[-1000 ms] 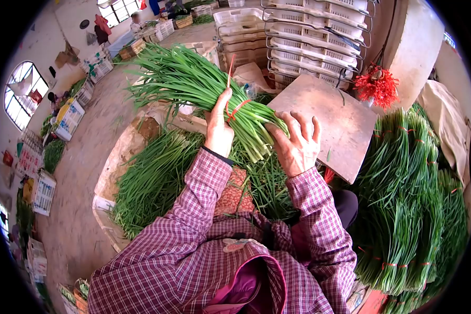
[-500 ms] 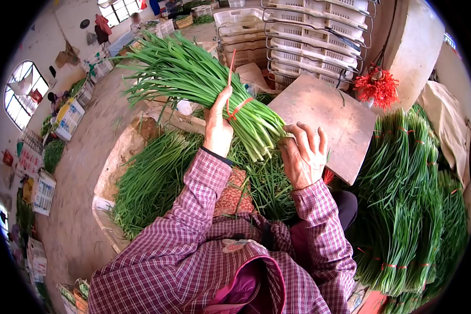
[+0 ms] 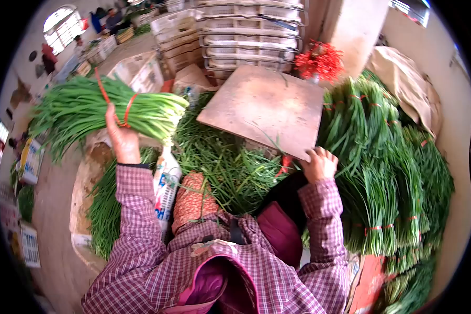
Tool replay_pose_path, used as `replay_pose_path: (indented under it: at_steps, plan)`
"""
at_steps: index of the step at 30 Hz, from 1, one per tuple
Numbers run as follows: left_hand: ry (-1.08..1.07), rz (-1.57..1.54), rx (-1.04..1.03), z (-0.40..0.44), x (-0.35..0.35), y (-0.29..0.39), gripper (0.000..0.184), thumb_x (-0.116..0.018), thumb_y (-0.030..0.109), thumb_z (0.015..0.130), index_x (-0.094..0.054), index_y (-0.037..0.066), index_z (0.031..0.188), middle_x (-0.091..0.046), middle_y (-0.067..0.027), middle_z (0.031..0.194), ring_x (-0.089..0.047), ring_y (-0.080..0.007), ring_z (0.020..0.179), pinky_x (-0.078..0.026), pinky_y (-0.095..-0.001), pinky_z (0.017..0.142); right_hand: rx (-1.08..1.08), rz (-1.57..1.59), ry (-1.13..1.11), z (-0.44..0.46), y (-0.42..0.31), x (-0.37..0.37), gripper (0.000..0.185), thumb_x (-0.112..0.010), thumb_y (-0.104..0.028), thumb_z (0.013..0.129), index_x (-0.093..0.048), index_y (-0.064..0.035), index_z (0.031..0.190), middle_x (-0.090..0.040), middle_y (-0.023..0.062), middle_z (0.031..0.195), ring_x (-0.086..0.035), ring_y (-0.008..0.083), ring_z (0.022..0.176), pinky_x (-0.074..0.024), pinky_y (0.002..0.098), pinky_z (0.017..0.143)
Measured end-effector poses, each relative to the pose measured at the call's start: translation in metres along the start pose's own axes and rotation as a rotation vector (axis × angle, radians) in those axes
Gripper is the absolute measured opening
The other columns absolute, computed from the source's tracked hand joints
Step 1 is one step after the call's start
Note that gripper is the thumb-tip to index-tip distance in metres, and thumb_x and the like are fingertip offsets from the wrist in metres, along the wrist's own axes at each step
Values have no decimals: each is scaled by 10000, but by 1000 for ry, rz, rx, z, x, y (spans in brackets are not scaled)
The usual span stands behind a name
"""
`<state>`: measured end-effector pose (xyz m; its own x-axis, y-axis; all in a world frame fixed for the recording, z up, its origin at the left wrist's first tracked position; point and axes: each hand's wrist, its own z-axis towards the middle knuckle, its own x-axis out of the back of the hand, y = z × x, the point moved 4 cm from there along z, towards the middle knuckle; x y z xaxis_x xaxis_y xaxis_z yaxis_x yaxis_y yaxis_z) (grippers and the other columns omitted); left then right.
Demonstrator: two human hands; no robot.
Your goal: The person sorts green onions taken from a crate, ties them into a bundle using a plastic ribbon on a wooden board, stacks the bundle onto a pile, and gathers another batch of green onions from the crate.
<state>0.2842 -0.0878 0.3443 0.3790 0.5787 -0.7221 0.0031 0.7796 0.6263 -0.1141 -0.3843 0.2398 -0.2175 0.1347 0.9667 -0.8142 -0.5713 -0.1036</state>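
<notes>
My left hand (image 3: 123, 140) is closed around a bunch of green chives (image 3: 157, 111), lifted at the left with its pale cut ends toward the right. A red tie (image 3: 129, 109) circles the bunch, and a loose red end sticks up above my thumb. My right hand (image 3: 320, 165) is at the near right corner of a flat board (image 3: 261, 107), fingers curled in. Whether those fingers grip the board's edge or some small thing is hidden. Below the board lie loose chive leaves (image 3: 220, 167).
Tied chive bunches (image 3: 371, 172) are piled high on my right. Red ties (image 3: 319, 62) hang in a cluster behind the board. Stacked white crates (image 3: 246, 39) stand at the back. A crate (image 3: 81, 209) with chives is at left. Other people (image 3: 115, 22) sit far off.
My left hand has carried the chive bunch leftward, away from my right hand. My right hand has left the cut ends and moved to the board's corner. The view has turned right.
</notes>
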Motion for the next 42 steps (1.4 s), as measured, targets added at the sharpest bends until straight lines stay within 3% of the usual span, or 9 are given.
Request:
replay_pose_path:
  at_steps: [3, 7, 12, 17, 27, 31, 32, 37, 42]
  plan:
    - [-9, 74, 29, -20, -13, -21, 521, -683, 359, 822, -539, 40, 1208, -593, -50, 1170, -553, -185, 1065, -413, -367, 958, 277, 362, 201, 7, -87, 57, 785, -713, -511, 722, -441, -128, 1351, -571, 137, 1205, -529, 331, 1113, -367, 463, 976]
    - [-119, 140, 152, -67, -50, -48, 546, -618, 380, 863, -503, 3, 1242, -573, -82, 1196, -545, -196, 1084, -404, -375, 970, 556, 679, 219, 15, -192, 108, 1192, -688, -721, 604, -244, 25, 1421, -497, 243, 1252, -488, 350, 1170, -326, 475, 1029]
    - [-310, 145, 237, -112, -68, -78, 731, -593, 453, 871, -348, -1, 1389, -413, -132, 1386, -417, -260, 1272, -337, -401, 1076, 645, 648, 115, 17, -227, 122, 1259, -868, -487, 474, -209, -20, 1440, -528, 225, 1123, -536, 350, 1066, -390, 439, 938]
    - [-362, 69, 289, -130, -91, -110, 819, -651, 513, 829, -311, 56, 1418, -394, -97, 1407, -397, -262, 1288, -317, -426, 1093, 600, 703, 247, 0, -165, 139, 1084, -808, -376, 551, -253, -88, 1437, -531, 218, 1006, -582, 389, 924, -461, 441, 841]
    - [-535, -377, 691, -109, -200, -147, 569, -661, 355, 872, -435, 96, 1326, -485, -138, 1328, -475, -294, 1207, -384, -473, 1058, 85, -95, 632, -81, 103, 203, 991, -841, -299, 556, -372, -187, 1421, -559, 110, 1099, -595, 301, 947, -492, 410, 824]
    - [-719, -369, 675, -110, -210, -152, 558, -638, 354, 886, -414, 112, 1336, -453, -204, 1348, -425, -346, 1282, -356, -502, 1074, -292, -299, 488, -127, 232, 205, 1004, -827, -320, 587, -313, -282, 1448, -554, 86, 1137, -598, 289, 981, -491, 422, 838]
    - [-737, -296, 658, -108, -204, -158, 662, -587, 383, 913, -286, 75, 1414, -430, -212, 1375, -345, -354, 1342, -285, -519, 1115, -390, -346, 424, -138, 263, 196, 1022, -830, -311, 588, -289, -295, 1456, -546, 87, 1176, -586, 289, 1021, -480, 429, 871]
    - [-686, -63, 796, -123, -156, -190, 577, -544, 377, 942, -360, 72, 1395, -492, -142, 1320, -452, -283, 1266, -398, -433, 1037, -922, -381, -161, -191, 394, 79, 1025, -812, -424, 659, -197, -350, 1476, -297, 40, 1491, -293, 278, 1370, -257, 555, 1081]
    - [-501, 136, 931, -127, -68, -202, 456, -515, 323, 964, -460, 0, 1281, -573, -134, 1177, -554, -279, 1145, -466, -406, 965, -898, -452, 74, -212, 386, 48, 738, -705, -408, 795, -332, -334, 1428, -311, -11, 1480, -275, 249, 1378, -195, 575, 1096]
